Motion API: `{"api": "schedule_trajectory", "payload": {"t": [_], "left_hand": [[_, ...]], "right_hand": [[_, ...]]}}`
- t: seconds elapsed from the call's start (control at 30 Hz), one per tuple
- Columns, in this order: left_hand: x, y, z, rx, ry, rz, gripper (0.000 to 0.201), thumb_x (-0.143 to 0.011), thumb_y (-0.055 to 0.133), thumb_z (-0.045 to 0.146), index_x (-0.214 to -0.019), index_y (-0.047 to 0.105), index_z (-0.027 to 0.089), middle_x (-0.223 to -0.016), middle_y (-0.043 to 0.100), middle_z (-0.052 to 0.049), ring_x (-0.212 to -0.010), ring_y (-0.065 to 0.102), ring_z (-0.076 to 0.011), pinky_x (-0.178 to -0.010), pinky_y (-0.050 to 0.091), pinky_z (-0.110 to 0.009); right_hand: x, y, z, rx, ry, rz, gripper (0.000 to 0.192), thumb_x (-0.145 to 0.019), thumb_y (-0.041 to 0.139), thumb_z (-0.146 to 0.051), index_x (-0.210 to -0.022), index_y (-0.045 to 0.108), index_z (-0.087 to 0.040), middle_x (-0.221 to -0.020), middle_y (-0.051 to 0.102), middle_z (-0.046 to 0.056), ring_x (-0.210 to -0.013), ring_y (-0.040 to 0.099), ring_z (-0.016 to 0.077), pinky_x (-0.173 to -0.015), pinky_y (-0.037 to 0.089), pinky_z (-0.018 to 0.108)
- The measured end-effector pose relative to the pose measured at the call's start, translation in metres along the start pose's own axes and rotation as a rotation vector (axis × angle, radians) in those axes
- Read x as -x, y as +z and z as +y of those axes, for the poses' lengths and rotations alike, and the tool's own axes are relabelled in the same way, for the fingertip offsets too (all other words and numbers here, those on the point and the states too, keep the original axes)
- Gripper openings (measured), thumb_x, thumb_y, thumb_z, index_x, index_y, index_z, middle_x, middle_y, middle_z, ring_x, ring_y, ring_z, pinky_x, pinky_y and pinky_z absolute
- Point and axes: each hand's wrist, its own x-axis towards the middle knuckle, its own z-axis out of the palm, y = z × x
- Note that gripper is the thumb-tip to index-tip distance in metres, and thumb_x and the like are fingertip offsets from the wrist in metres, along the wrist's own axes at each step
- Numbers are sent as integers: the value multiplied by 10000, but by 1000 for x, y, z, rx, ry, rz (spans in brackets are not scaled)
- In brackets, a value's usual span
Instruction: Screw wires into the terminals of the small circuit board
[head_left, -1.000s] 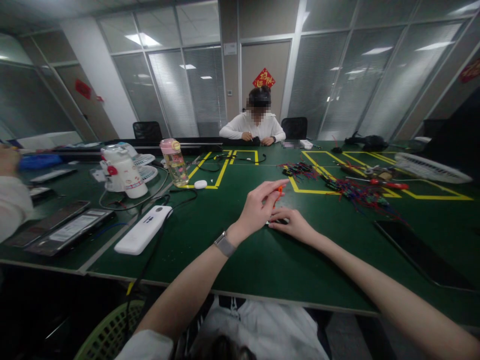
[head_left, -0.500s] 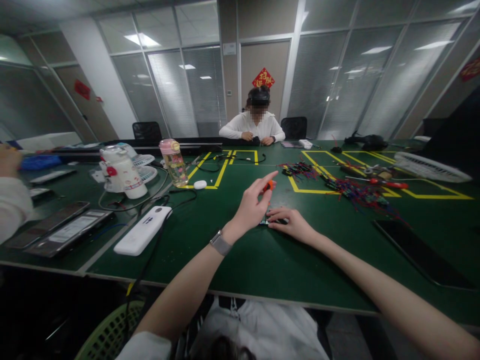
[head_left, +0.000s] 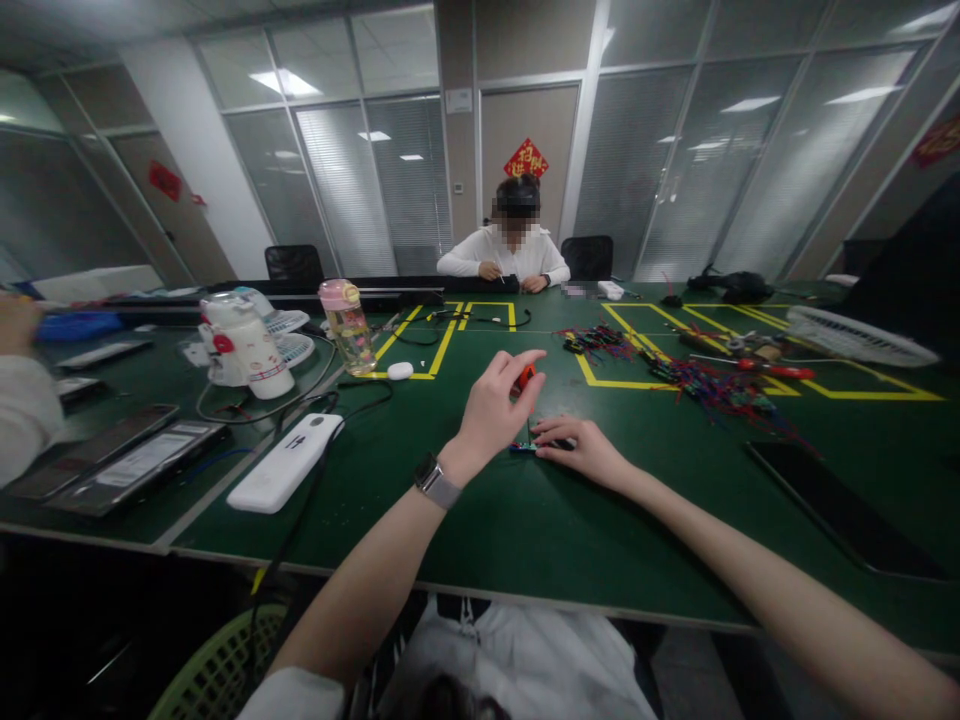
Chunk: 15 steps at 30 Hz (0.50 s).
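A small red screwdriver (head_left: 524, 378) is pinched in the fingers of the left hand (head_left: 491, 408), raised just above the green table (head_left: 525, 520). At about four o'clock from it, the right hand (head_left: 581, 447) is laid flat on the table, its fingers pressed onto a small dark part (head_left: 525, 446); whether anything is gripped cannot be told. A white power bank (head_left: 285, 461) is seen at nine o'clock, well apart. Coloured wires (head_left: 705, 385) are heaped at two o'clock. A person in white (head_left: 504, 255) is seated at twelve o'clock.
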Motion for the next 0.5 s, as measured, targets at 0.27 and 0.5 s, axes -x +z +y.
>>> {"api": "schedule_trajectory", "payload": {"t": [0.27, 0.5], "left_hand": [[1, 12, -8, 355, -81, -27, 417, -909, 499, 178, -1318, 451, 243, -1103, 608, -66, -839, 642, -133, -693, 561, -241], [-1, 5, -4, 85, -7, 83, 239, -815, 669, 232, -1045, 605, 212, -951, 569, -18, -779, 579, -124, -633, 534, -211]], "right_hand": [[0, 0, 1, 10, 4, 3, 148, -781, 689, -296, -890, 769, -236, -1080, 721, 86, -1068, 636, 277, -986, 444, 483], [0, -1, -1, -6, 10, -1, 150, -781, 688, -308, -884, 769, -236, -1089, 717, 84, -1086, 627, 279, -994, 440, 481]]}}
